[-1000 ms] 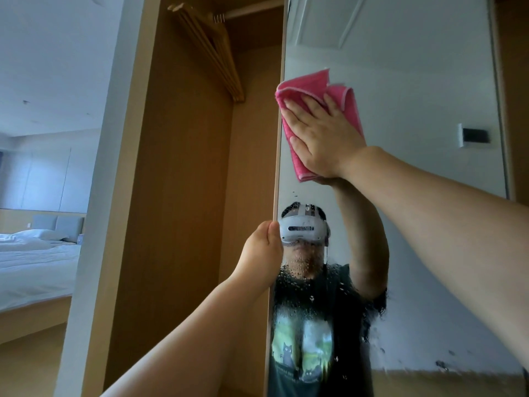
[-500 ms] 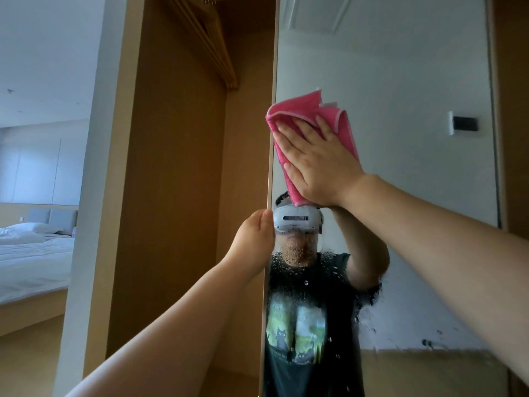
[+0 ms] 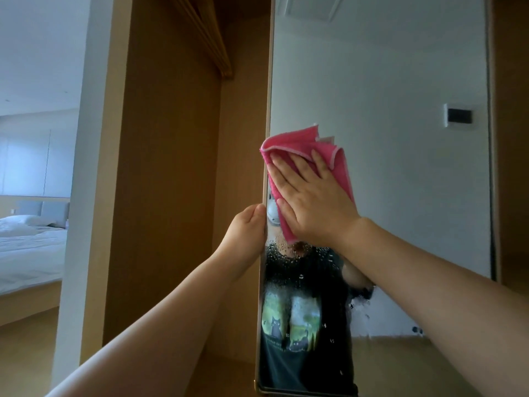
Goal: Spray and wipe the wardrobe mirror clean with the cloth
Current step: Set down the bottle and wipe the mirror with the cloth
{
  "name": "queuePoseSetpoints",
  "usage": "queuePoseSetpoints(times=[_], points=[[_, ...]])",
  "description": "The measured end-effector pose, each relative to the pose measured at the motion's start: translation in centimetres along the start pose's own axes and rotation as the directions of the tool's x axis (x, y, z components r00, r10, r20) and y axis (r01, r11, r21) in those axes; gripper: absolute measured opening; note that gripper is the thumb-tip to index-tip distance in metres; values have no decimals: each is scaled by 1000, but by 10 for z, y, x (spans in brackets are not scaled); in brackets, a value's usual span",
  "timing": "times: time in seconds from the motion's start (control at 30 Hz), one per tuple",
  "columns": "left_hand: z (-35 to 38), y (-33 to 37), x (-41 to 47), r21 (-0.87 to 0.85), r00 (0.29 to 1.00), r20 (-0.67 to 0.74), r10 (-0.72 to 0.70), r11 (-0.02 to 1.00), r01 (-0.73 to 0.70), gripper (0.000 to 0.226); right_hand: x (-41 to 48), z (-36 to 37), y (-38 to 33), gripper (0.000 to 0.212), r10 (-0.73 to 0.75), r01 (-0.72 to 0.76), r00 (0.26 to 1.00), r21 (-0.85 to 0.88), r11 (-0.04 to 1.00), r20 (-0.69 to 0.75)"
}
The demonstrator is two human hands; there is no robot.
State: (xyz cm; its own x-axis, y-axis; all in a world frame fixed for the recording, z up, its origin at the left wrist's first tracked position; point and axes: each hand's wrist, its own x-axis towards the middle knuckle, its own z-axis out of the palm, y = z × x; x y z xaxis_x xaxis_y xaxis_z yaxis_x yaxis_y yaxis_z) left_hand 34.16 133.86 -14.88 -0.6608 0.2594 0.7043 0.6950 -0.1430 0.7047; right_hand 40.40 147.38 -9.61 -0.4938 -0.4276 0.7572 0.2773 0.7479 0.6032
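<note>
The wardrobe mirror [image 3: 386, 90] is a tall panel on an open door and fills the right half of the view. My right hand [image 3: 312, 202] lies flat, fingers spread, pressing a folded pink cloth [image 3: 297, 141] against the glass near its left edge. My left hand [image 3: 247, 230] grips the mirror door's left edge [image 3: 267, 124] just below and left of the cloth. Spray droplets [image 3: 289, 262] cover the glass under the cloth, over the reflection of a person in a dark shirt.
The open wooden wardrobe interior [image 3: 177, 167] is left of the door, with wooden hangers [image 3: 211, 44] on a rail at the top. A bed with white sheets [image 3: 25, 247] stands far left in the room beyond. The mirror reflects a wall switch [image 3: 458, 116].
My right hand has slid the pink cloth down the mirror along its left edge, towards my left hand. My left hand has kept its grip on the door edge.
</note>
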Motion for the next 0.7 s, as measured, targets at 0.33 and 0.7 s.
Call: queuePoseSetpoints(times=[0.33,0.7], points=[[-3,-8,-4,-262,991,65,-116,956,129,36,-47,11,-37,62,-18,17,1000,13,1000,24],[-2,-19,-32,-119,983,110,-146,980,159,34,-56,13,-37,55,-14,14,1000,147,989,-1]])
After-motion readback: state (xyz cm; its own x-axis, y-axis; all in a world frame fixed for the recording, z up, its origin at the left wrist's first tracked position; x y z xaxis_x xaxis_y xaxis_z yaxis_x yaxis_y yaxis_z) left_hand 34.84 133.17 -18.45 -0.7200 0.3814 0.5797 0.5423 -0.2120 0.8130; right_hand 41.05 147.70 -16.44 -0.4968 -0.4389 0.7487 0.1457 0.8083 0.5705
